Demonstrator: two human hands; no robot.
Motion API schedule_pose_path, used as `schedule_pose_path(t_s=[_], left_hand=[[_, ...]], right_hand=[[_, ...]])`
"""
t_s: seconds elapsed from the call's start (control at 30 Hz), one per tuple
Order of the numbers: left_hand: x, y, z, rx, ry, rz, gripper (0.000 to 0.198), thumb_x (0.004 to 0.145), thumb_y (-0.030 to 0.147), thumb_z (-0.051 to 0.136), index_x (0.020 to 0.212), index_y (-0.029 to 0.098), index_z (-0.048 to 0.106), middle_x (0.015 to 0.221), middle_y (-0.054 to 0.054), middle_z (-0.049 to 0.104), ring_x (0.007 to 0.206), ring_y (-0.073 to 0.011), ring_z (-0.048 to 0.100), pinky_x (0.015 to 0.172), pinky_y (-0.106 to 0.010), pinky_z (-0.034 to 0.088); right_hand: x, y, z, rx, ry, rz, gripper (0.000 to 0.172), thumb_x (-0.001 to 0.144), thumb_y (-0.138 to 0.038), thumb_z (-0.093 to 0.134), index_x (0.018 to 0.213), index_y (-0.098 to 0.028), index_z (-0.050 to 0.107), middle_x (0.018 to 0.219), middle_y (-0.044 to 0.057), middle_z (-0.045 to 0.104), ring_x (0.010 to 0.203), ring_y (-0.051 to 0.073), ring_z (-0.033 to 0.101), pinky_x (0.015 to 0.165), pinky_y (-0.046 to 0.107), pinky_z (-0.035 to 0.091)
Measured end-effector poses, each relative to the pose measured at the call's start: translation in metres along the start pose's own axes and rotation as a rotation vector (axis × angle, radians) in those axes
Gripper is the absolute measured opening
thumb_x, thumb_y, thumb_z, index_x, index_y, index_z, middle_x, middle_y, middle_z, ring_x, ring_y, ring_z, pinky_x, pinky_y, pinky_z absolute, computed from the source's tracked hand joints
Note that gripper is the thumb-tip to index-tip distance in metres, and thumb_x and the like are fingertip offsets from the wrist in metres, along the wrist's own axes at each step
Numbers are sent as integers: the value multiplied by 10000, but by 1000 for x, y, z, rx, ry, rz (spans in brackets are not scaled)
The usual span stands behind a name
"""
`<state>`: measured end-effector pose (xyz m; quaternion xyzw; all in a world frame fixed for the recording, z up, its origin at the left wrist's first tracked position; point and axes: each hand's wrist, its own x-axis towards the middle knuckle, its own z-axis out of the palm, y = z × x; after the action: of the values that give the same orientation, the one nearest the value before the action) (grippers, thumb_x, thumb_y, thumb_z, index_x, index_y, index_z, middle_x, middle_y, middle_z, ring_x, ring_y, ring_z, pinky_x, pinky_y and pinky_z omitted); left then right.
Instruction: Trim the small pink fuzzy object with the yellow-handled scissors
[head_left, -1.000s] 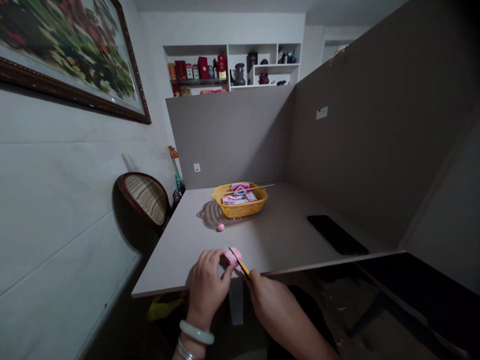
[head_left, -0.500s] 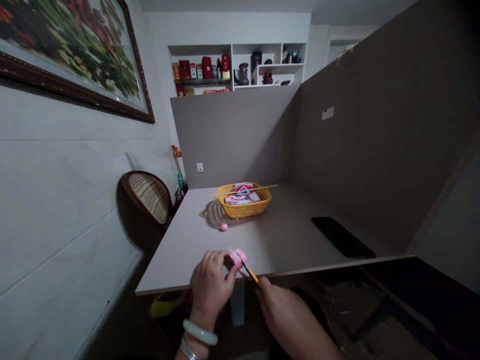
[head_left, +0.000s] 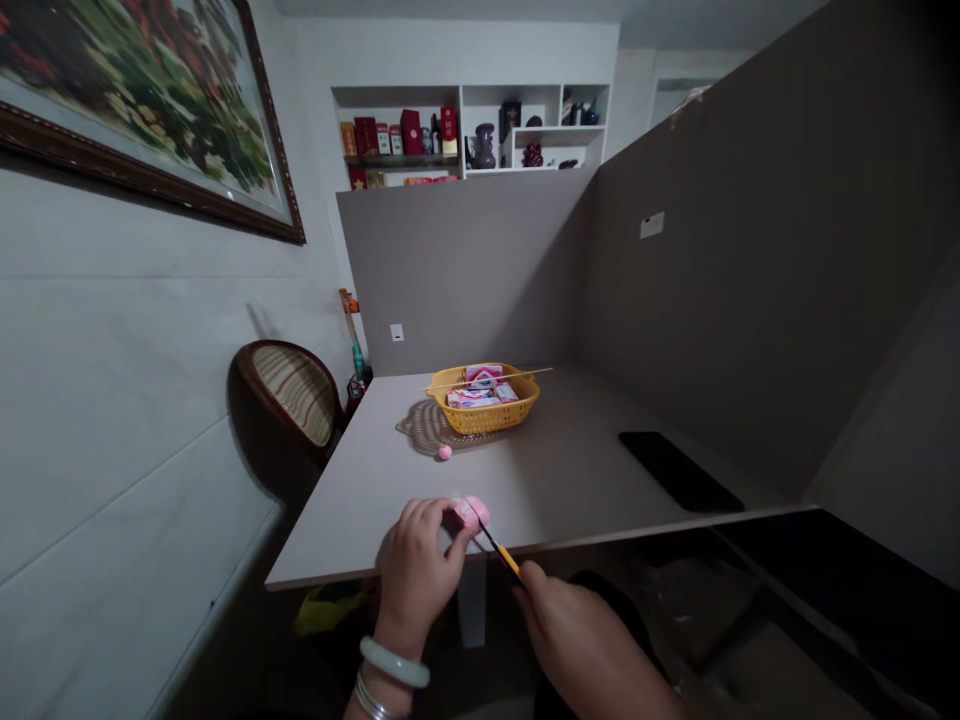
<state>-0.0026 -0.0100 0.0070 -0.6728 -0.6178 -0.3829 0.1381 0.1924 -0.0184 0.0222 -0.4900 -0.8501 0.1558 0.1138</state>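
Near the table's front edge my left hand [head_left: 418,570] pinches a soft pink lump [head_left: 472,513] and holds it down on the grey tabletop [head_left: 562,470]. My right hand [head_left: 566,625] grips a small knife with a yellow handle [head_left: 496,547]. Its dark blade touches the right side of the pink lump. A small pink ball [head_left: 444,452] lies further back on the table, apart from both hands.
A yellow basket [head_left: 484,412] with small pink and white packets and a thin stick across its rim stands at mid-table on a round mat. A black phone [head_left: 679,470] lies at the right. A striped chair [head_left: 289,395] stands at the left; grey partitions enclose the table.
The knife blade has slid lower and to the right against the pink lump. My right hand has drawn back slightly toward me. My left hand keeps its hold.
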Motion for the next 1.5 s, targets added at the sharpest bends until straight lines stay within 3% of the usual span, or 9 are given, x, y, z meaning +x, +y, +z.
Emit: schedule_pose_path(t_s=[0.8,1.27,1.5], left_hand=[[1,2,-3,-22,-35,4,205,878,399,632,988,228,610,947,-44,665,900,-223,622,786,-361,507],[0,1,-3,-44,-59,-1,200,904,413,595,988,232,612,948,-41,665,903,-217,611,794,-359,502],[2,0,-1,-49,-56,-1,178,903,397,600,966,230,605,933,-36,666,899,-219,614,789,-358,498]], right_hand=[[13,-5,10,-2,86,-30,236,997,-128,347,971,-188,574,852,52,725,749,187,702,545,261,302],[-5,2,0,-33,26,-21,235,978,-132,358,961,-193,585,871,61,732,791,211,712,565,268,339],[9,-11,2,-23,43,16,237,988,-142,343,977,-177,577,857,83,730,790,217,715,553,268,331]])
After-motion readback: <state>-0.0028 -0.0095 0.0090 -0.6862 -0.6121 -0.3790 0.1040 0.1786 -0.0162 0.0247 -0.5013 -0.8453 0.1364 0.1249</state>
